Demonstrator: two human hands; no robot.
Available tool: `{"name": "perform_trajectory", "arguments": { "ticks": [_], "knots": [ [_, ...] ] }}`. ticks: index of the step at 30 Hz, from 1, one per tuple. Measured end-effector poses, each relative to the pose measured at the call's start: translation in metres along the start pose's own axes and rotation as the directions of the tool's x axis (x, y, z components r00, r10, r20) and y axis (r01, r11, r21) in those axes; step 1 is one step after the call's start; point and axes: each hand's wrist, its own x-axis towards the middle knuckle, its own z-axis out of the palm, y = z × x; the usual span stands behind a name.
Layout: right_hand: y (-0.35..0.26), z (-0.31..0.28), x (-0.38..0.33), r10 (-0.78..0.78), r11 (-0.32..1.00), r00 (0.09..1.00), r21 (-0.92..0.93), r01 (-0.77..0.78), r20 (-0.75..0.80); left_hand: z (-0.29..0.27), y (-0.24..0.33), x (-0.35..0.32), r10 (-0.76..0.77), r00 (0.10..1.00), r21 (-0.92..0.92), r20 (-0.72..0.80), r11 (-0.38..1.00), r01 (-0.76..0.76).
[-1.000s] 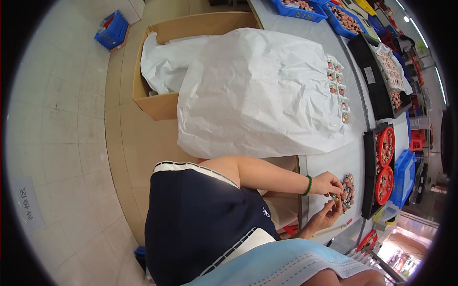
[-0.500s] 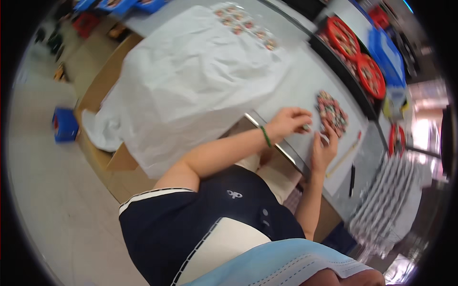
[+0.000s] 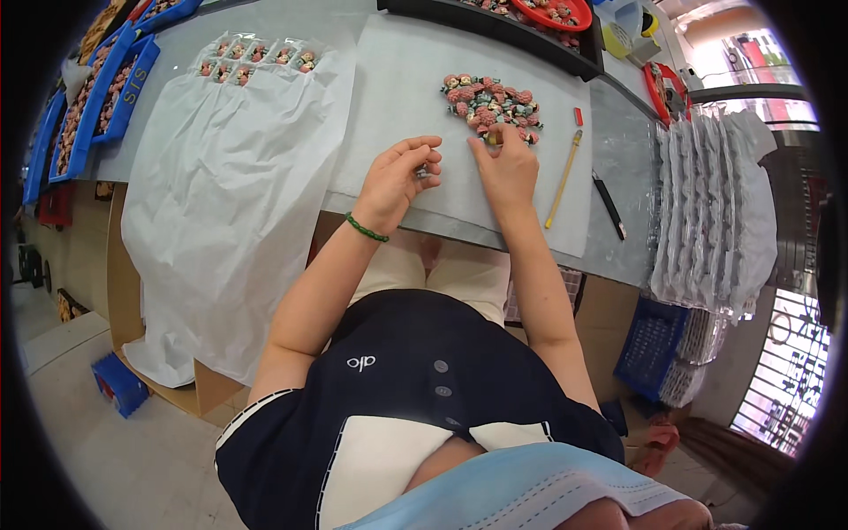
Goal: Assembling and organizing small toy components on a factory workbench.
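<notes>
The left hand rests on the white paper sheet that covers the near part of the worktable, its fingers curled in toward the thumb and pinching a small metal piece at the fingertips; the piece is too small to say what it is. A green bead bracelet circles that wrist. Just to its right, the right hand lies palm down on the same sheet, fingers loosely bent, with the fingertips closed on a small yellowish piece at the near edge of a pile of small pink and teal figurines. That pile sits on the sheet just beyond both hands, touching the right fingertips and a little apart from the left. To the right of the right hand a long yellow pencil-like stick lies slanted on the paper, with a small red piece by its far end, and a black pen lies farther right on the bare table. Far left on the table, a row of clear packets holding more figurines rests at the top of a large white plastic sheet that drapes over the near table edge. Blue trays stand at the far left, a black tray with red dishes along the far edge, and a stack of clear blister trays at the right.
</notes>
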Motion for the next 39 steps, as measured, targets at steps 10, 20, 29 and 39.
{"name": "perform_trajectory", "arguments": {
  "ticks": [10,20,29,39],
  "knots": [
    [-0.033,-0.016,-0.041,-0.070,0.888,0.996,0.452,0.086,-0.052,0.005,-0.012,0.002,0.036,0.999,0.409,0.014,0.912,-0.038],
    [-0.016,-0.010,-0.063,0.235,0.237,0.902,0.878,-0.415,0.363,0.005,-0.025,0.004,0.045,0.992,0.354,0.118,0.931,-0.084],
    [-0.006,0.000,-0.069,0.004,0.616,1.000,0.788,-0.026,0.030,-0.005,-0.018,0.004,-0.139,0.970,0.126,0.198,0.985,0.116],
    [-0.004,0.002,-0.073,-0.014,0.671,1.000,0.742,0.015,-0.008,-0.011,-0.020,0.004,-0.136,0.968,0.031,0.210,0.991,0.133]
  ]
}}
